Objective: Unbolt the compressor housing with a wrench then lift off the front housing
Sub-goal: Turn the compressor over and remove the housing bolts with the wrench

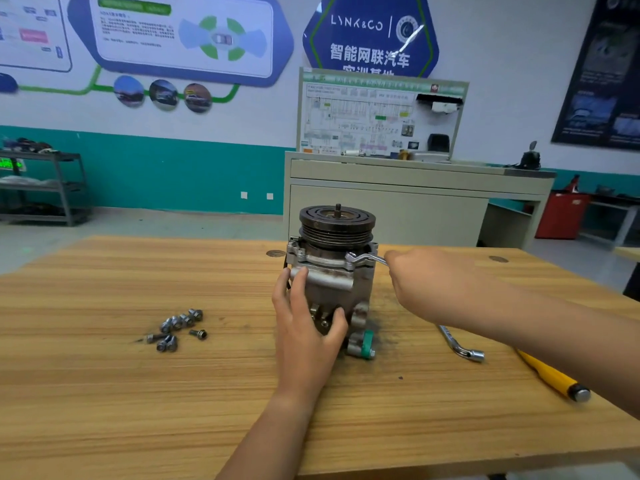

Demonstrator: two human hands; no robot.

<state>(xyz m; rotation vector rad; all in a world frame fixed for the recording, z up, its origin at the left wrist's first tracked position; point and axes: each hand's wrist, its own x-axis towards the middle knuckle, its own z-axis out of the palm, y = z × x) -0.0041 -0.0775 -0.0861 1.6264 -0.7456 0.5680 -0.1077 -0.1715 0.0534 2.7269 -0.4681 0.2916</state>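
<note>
Compressor (332,282) stands upright at frame centre, left hand (304,327) curled round its body as a brace, right hand (426,282) gripping the wrench (367,258), whose ring end should seat fully before any steady pull.

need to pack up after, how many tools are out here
3: a wrench held by the right hand on the compressor; an L-shaped socket wrench lying right of it; a yellow-handled tool partly under the right arm. Others may be hidden.
</note>
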